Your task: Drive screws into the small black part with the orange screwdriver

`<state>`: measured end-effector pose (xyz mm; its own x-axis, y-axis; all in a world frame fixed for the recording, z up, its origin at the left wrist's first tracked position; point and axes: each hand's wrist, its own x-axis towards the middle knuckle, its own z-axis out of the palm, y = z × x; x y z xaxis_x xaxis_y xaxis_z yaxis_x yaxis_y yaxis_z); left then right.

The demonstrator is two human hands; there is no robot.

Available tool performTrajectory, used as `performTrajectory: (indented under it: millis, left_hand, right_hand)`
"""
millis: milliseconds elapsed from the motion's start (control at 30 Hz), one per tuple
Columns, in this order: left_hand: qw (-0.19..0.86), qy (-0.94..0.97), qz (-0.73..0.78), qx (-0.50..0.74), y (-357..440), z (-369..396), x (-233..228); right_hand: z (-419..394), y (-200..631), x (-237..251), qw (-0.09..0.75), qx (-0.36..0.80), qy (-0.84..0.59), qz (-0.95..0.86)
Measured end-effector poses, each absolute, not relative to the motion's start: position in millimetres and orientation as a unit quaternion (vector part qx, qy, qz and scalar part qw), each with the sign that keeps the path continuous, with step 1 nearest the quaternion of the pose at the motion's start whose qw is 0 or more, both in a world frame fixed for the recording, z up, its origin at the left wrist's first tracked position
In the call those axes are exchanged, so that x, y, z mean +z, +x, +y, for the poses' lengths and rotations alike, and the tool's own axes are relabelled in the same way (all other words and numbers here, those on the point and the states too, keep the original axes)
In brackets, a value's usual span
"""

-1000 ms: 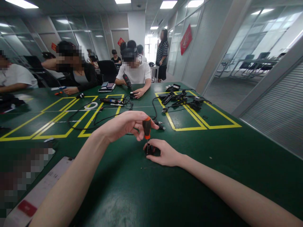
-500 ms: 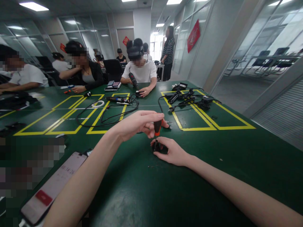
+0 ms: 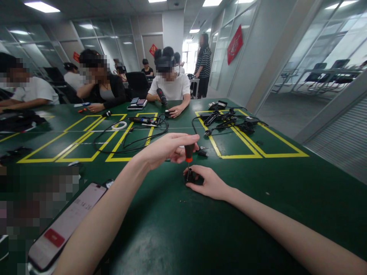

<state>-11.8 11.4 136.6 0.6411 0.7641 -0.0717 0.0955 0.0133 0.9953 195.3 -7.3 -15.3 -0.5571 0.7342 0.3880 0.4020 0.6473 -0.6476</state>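
Observation:
A screwdriver (image 3: pixel 189 152) with a black and red handle stands nearly upright, its thin shaft pointing down. Round the top of the handle are the fingers of my left hand (image 3: pixel 164 148), closed on it. The tip reaches a small black part (image 3: pixel 189 178) lying on the green table (image 3: pixel 160 229). Thumb and fingers of my right hand (image 3: pixel 210 184) grip this part from the right; they hide some of it, so its exact kind cannot be told. Tiny specks, perhaps screws (image 3: pixel 182 201), lie just in front of it.
A phone (image 3: pixel 67 225) lies at the left beside my forearm. Black cables (image 3: pixel 129 139) and a power screwdriver (image 3: pixel 140 120) lie beyond my left hand. More black cables and parts (image 3: pixel 229 118) are piled at the back right. Across the table a person (image 3: pixel 169 86) holds a power tool.
My left hand's fingers have shifted round the handle, and the screwdriver's top has moved slightly left and up. My right hand and the black part stay almost in place.

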Motion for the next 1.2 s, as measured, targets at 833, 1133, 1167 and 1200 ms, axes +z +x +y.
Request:
performTrajectory:
  millis: [833, 1133, 1167, 1200]
  left_hand:
    - [0.681, 0.620, 0.311, 0.233, -15.9, 20.6, 132.5]
    - [0.666, 0.624, 0.331, 0.241, -17.6, 17.6, 133.6]
    - [0.668, 0.625, 0.325, 0.239, -17.7, 17.6, 133.7]
    - [0.672, 0.624, 0.318, 0.241, -17.8, 18.0, 133.6]
  right_hand:
    - [-6.9, 194.5, -13.3, 0.335, 0.249, -0.327, -0.848]
    - [-6.8, 193.7, -12.8, 0.339, 0.246, -0.320, -0.850]
    - [-6.7, 193.5, -13.1, 0.341, 0.245, -0.319, -0.850]
    - [-6.5, 193.4, -13.4, 0.342, 0.245, -0.319, -0.849]
